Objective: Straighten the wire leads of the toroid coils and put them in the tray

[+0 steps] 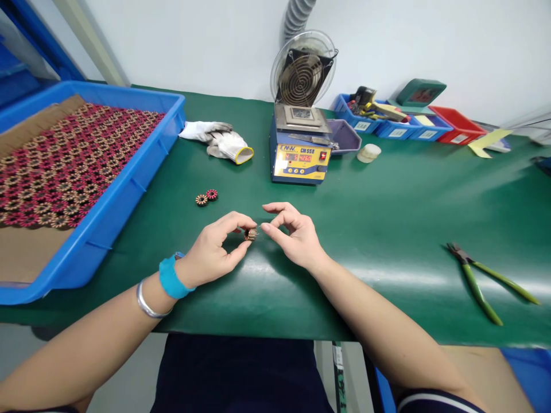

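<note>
My left hand pinches a small copper-wound ring coil between thumb and fingers, just above the green mat. Thin wire ends stick out from the coil's right side. Close by on the right, my right hand has its thumb and a bent finger brought together beside those wire ends, with another finger stretched out above. Whether a wire is between them is too small to make out. Farther back on the mat lie two more ring coils, a copper-coloured one and a red one, side by side.
A blue tray with many red and copper coils stands left. White gloves lie behind. A solder pot with display and fan stands at the back, near small bins. Green-handled cutters lie open at right.
</note>
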`<state>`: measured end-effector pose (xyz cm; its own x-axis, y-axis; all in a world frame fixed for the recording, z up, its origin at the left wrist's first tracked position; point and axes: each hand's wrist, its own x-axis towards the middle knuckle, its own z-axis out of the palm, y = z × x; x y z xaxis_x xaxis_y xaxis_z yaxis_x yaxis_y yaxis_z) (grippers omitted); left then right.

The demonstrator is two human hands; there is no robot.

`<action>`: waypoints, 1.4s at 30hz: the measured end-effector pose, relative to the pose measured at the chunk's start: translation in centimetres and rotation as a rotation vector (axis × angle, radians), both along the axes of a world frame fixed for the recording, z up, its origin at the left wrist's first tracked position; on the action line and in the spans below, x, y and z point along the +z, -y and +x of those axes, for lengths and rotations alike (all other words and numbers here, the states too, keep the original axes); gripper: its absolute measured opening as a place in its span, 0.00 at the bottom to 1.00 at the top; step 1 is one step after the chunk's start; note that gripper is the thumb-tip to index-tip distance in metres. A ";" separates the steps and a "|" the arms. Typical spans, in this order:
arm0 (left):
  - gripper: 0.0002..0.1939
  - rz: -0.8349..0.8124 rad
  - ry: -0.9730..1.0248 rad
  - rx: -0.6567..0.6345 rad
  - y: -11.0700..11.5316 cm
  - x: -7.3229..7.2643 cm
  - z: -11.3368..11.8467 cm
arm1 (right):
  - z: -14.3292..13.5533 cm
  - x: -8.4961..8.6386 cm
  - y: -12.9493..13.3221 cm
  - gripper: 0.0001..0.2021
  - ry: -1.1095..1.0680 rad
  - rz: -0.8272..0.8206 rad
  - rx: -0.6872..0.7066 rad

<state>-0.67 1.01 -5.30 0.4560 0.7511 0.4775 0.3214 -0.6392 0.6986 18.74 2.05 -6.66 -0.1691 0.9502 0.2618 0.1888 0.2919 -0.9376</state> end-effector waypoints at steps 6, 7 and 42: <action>0.13 -0.068 0.086 0.031 0.1 0.0 0.1 | -0.1 -0.1 0.1 0.18 -0.005 -0.030 0.009; 0.13 -0.068 0.089 0.029 0.1 0.0 0.2 | -0.1 -0.2 0.0 0.18 -0.004 -0.033 0.012; 0.12 -0.253 0.206 0.061 0.5 -0.3 0.5 | -0.1 0.7 0.7 0.08 0.116 0.160 0.033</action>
<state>-0.18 0.52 -5.61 0.3198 0.8806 0.3496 0.1890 -0.4208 0.8872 18.64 1.38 -5.98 -0.2370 0.8916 0.3859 0.2810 0.4431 -0.8513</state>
